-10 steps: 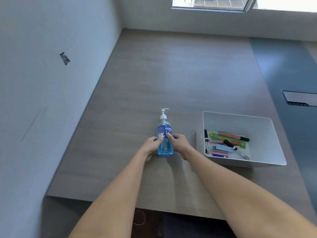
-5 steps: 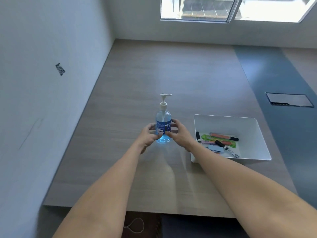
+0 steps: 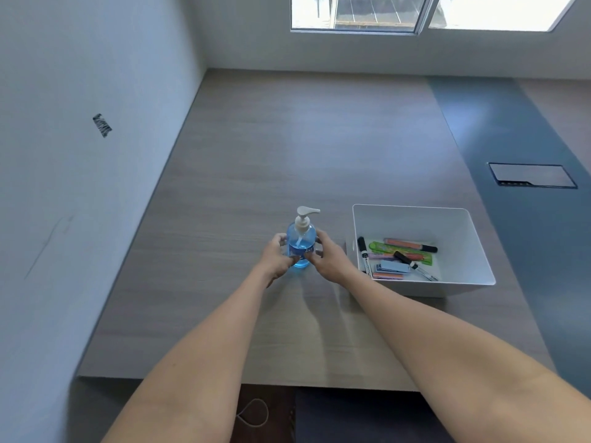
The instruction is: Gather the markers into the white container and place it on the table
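Note:
The white container point(image 3: 460, 225) stands on the wooden table point(image 3: 287, 139), right of centre. Inside it lie several markers point(image 3: 409, 246) and highlighters, with a small blue pad. To its left, a blue pump bottle point(image 3: 302, 238) with a white pump head stands upright on the table. My left hand point(image 3: 275, 259) grips the bottle's left side and my right hand point(image 3: 329, 259) its right side, fingers meeting low across its front. Both hands are apart from the container.
A white wall runs along the table's left edge. A dark blue strip with a black hatch point(image 3: 532, 175) lies on the right. Windows are at the far end. A cable loop point(image 3: 252, 412) lies on the floor below the near table edge.
The bottle has been turned between both hands, so its label faces away and the pump spout points right. The view has tilted upward, showing more window.

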